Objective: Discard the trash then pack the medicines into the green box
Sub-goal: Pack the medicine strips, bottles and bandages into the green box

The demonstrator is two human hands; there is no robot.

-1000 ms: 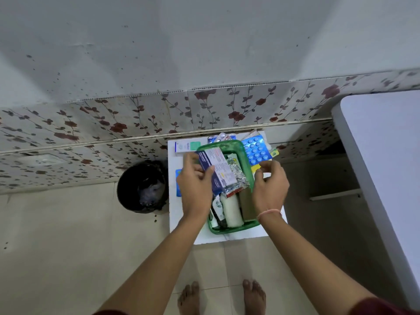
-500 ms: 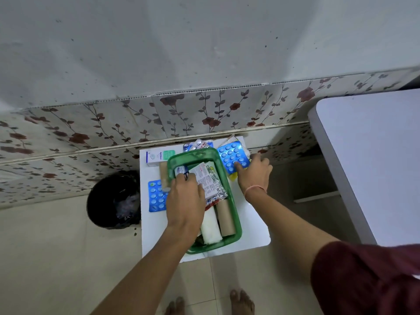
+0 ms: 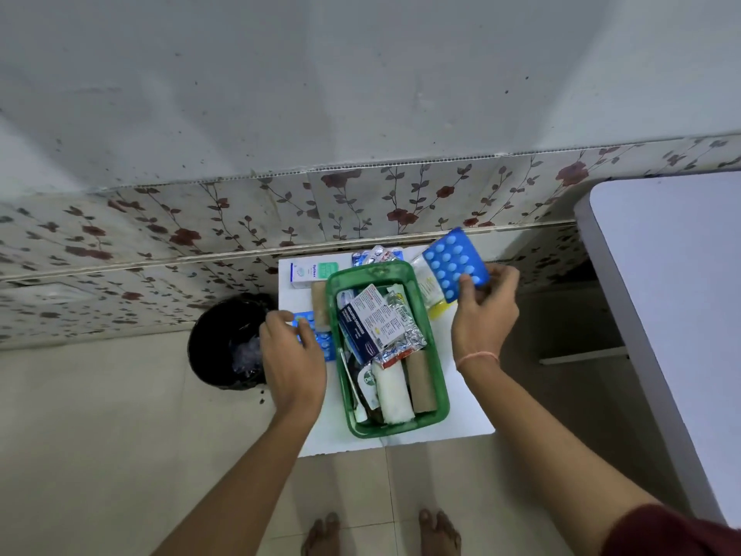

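Single head-worn wide-angle view, looking steeply down and forward from standing height. Small white tabletop (image 3: 461, 415) just below centre, at arm's length; green box (image 3: 439, 389) on it. Black bin (image 3: 212, 335) at 9 o'clock, second white surface (image 3: 673, 294) at 3 o'clock, bare feet (image 3: 320, 535) at 6 o'clock, flowered wall (image 3: 240, 218) at 12 o'clock. Edges bent by the lens.

I see bare forearms, a thin orange thread bracelet (image 3: 478, 358) on my right wrist, a maroon sleeve (image 3: 673, 533), bare feet (image 3: 439, 533).
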